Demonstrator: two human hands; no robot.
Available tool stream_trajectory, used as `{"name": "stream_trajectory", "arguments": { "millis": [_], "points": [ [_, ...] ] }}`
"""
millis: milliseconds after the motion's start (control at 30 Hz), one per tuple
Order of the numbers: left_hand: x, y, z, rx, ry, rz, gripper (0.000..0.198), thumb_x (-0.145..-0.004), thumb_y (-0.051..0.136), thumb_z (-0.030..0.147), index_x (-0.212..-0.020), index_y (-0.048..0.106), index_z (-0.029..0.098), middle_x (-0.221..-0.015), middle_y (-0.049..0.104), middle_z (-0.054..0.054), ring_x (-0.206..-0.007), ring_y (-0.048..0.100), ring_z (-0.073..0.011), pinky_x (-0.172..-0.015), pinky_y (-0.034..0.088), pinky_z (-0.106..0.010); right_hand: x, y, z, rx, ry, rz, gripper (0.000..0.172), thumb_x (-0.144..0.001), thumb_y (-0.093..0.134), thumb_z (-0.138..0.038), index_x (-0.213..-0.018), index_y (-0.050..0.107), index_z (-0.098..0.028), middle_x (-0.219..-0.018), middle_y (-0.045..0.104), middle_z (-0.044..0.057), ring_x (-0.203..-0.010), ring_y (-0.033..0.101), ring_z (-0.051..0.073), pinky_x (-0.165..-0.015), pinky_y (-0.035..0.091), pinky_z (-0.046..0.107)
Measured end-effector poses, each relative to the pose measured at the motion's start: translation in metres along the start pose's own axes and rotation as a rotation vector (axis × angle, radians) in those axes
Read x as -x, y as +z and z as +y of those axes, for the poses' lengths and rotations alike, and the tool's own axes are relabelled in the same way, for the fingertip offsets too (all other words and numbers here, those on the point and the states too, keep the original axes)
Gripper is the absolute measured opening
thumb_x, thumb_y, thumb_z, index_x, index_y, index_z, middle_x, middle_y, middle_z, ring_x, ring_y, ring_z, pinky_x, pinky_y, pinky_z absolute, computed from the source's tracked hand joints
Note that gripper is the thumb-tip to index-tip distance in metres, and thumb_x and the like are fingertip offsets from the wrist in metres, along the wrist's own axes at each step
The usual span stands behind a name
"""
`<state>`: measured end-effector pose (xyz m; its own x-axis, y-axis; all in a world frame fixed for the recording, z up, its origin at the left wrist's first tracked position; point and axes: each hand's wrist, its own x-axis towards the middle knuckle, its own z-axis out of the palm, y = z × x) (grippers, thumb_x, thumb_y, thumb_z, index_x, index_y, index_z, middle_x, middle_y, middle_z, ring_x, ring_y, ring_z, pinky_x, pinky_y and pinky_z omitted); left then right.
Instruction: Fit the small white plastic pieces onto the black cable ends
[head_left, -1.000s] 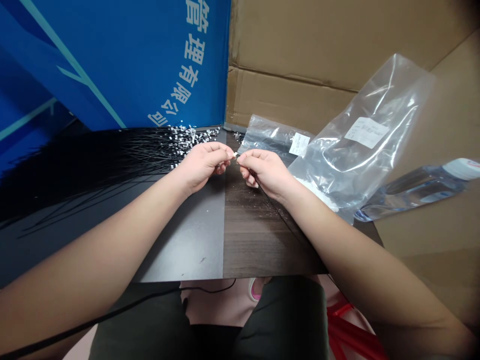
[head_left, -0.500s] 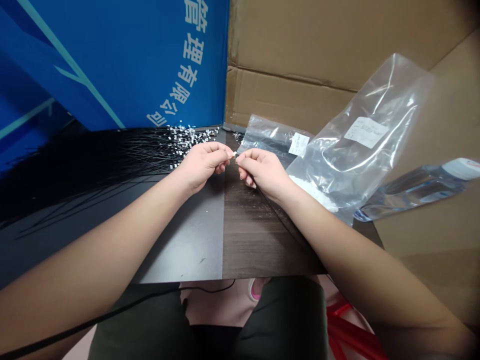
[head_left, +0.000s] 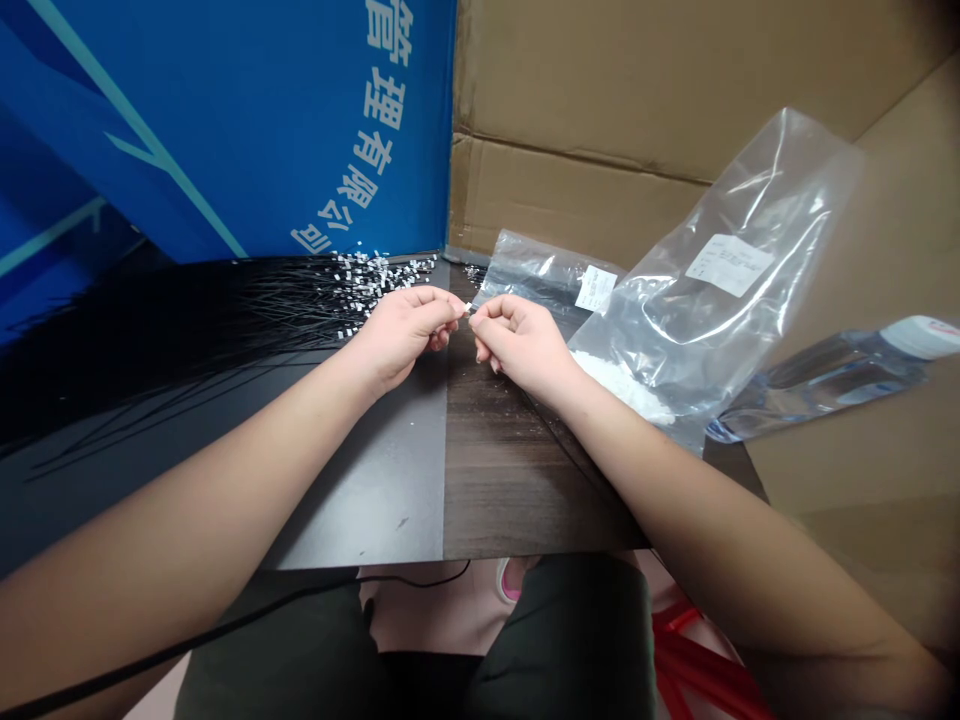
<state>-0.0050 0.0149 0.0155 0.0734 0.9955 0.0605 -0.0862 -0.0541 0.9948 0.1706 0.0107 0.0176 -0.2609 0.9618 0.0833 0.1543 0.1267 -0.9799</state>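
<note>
My left hand (head_left: 416, 330) is closed in a pinch on a small white connector (head_left: 468, 308) at its fingertips. Facing it, my right hand (head_left: 521, 340) pinches a thin black wire (head_left: 559, 432), which trails from under the palm toward my right forearm. The fingertips of both hands nearly meet above the table, and the exact joint between wire and connector is too small to make out. Left of my hands lies a large bundle of black wires (head_left: 187, 310), many with white connectors (head_left: 379, 275) on their ends.
A clear bag of white pieces (head_left: 622, 385) leans at the right against cardboard (head_left: 585, 80). Behind my hands lies a labelled bag (head_left: 544, 272) with black wires. A water bottle (head_left: 832, 380) lies tilted at far right. The table's front edge (head_left: 442, 560) is above my legs.
My right hand has turned slightly and its lower fingers have curled in. My left hand keeps its pinch almost unmoved; the view has shifted a little.
</note>
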Motion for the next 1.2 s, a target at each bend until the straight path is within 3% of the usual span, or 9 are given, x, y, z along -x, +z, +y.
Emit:
{"name": "stream_trajectory", "arguments": {
  "millis": [233,433,833,1200],
  "points": [
    [0.0007,0.0004,0.0006,-0.044,0.021,0.001,0.011,-0.068,0.078,0.025,-0.070,0.070,0.017,-0.063,0.061,0.001,-0.056,0.050,-0.0094,-0.056,0.039,-0.024,0.0007,-0.0007,0.0025,0.112,-0.060,0.028,0.011,-0.095,0.062,-0.021,-0.085,0.058,-0.021,-0.059,0.064,-0.004,-0.049,0.053,0.009,-0.052,0.040,0.023],
    [0.0009,0.0012,0.0005,-0.024,0.014,0.002,0.011,-0.069,0.078,0.025,-0.070,0.070,0.017,-0.063,0.060,0.001,-0.055,0.050,-0.0093,-0.055,0.039,-0.024,0.0005,-0.0015,0.0034,0.115,-0.070,0.025,0.010,-0.094,0.062,-0.021,-0.085,0.058,-0.021,-0.058,0.064,-0.004,-0.046,0.050,0.008,-0.051,0.039,0.024],
    [0.0002,-0.0002,0.0001,-0.030,0.029,-0.012,0.012,-0.068,0.080,0.026,-0.074,0.072,0.018,-0.064,0.060,0.002,-0.057,0.050,-0.0099,-0.057,0.040,-0.025,-0.0026,-0.0034,0.0004,-0.239,0.147,-0.080,0.012,-0.089,0.069,-0.025,-0.083,0.059,-0.021,-0.057,0.061,-0.005,-0.041,0.044,0.006,-0.039,0.028,0.021],
    [0.0006,-0.0008,-0.0010,-0.088,0.051,-0.004,0.010,-0.070,0.079,0.025,-0.073,0.073,0.018,-0.064,0.061,0.002,-0.058,0.050,-0.0100,-0.058,0.041,-0.025,-0.0001,-0.0012,-0.0002,-0.086,0.043,-0.015,0.013,-0.093,0.065,-0.020,-0.082,0.059,-0.020,-0.059,0.064,-0.003,-0.044,0.047,0.007,-0.044,0.034,0.021]
  ]
}}
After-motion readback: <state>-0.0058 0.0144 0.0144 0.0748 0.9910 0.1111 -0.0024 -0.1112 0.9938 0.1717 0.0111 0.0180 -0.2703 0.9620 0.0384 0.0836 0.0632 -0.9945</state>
